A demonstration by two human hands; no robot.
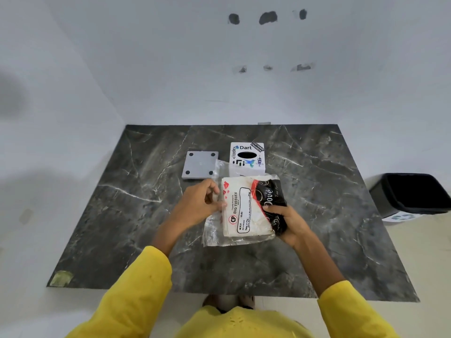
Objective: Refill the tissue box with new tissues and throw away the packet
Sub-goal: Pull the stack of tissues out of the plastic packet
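The left hand [195, 203] is pinching the clear, loose edge of the tissue packet [246, 211] between thumb and fingers [213, 189], which are closing nearly together on the film. The right hand [288, 223] is wrapping its fingers [273, 209] around the dark printed end of the packet, holding it firmly just above the worktop [122, 215] at centre frame. The white tissue stack is sitting inside the wrapper, not yet drawn out.

Just beyond the packet, toward the upper centre, the tissue box [247, 158] is standing with its oval opening upward; its grey base plate [200, 164] is lying beside it to the left, feet up. The black bin [410, 193] is waiting at the right edge, off the worktop.

Risk, as judged: the film is thin and crinkled, so a sharp pull may be tearing it unevenly and spilling the stack. The box appears to load from the underside, so it would likely need turning over first.
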